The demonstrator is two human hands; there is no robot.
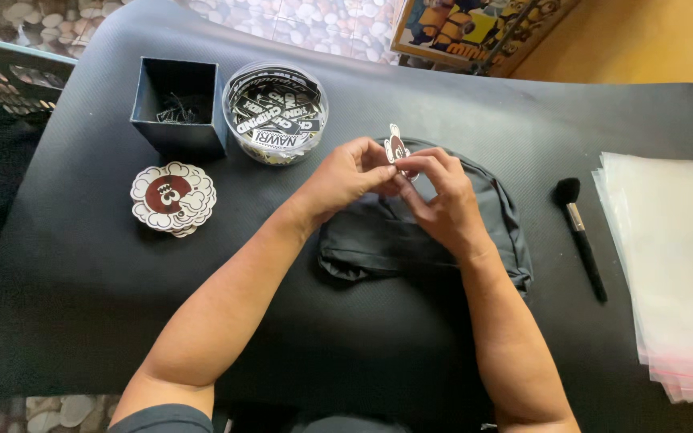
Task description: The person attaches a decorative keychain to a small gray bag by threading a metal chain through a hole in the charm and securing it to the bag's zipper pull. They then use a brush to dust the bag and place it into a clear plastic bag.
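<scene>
Both hands, left and right, pinch a small cloud-edged brown-and-white tag above a dark pouch.

A dark open box is standing in the upper left of the frame, with a round clear tub of black-and-white labels sitting just beside it on its right. A stack of cloud-edged stickers is lying at centre left below the box, all on a black mat. At the right, a black brush is resting near a pile of clear plastic bags reaching the right edge.
</scene>
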